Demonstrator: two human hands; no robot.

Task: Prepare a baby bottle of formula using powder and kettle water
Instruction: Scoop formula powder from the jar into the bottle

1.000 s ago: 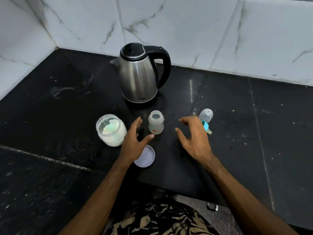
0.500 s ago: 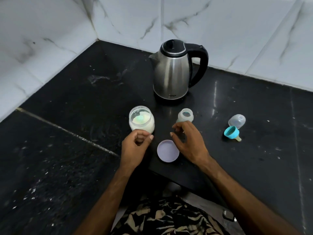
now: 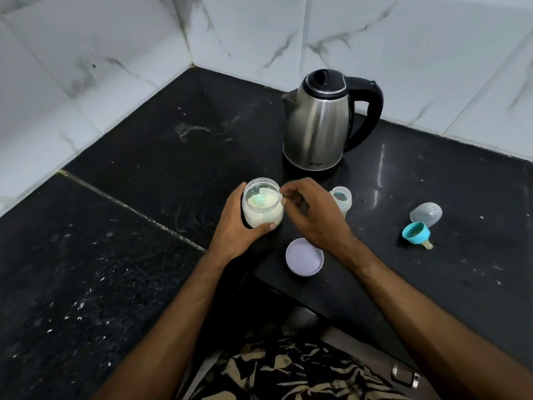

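We are working at a black stone counter [image 3: 144, 226] that is running into a corner of white marbled wall tiles [image 3: 101, 67], with a pale seam crossing its left part and the near edge dropping away just behind the lilac lid [image 3: 304, 257], which is lying flat close to that edge. Open counter is stretching wide to our left and again to the right beyond the clear dome cap [image 3: 426, 214] and the teal collar with its teat [image 3: 416, 232], which are lying together well apart from our hands. The steel kettle [image 3: 320, 125] is standing upright near the back wall, handle turned right. Our left hand [image 3: 239, 226] is wrapping the powder jar [image 3: 262, 206] from its left side, thumb curling across the front; the jar is standing open and upright, with a pale green scoop [image 3: 256, 201] lying in the white powder. Our right hand [image 3: 311, 215] is hovering at the jar's right rim, fingers bunching together and curling inward, gripping nothing we can make out. Just behind its knuckles the small baby bottle [image 3: 341, 200] is standing uncapped between jar and cap.
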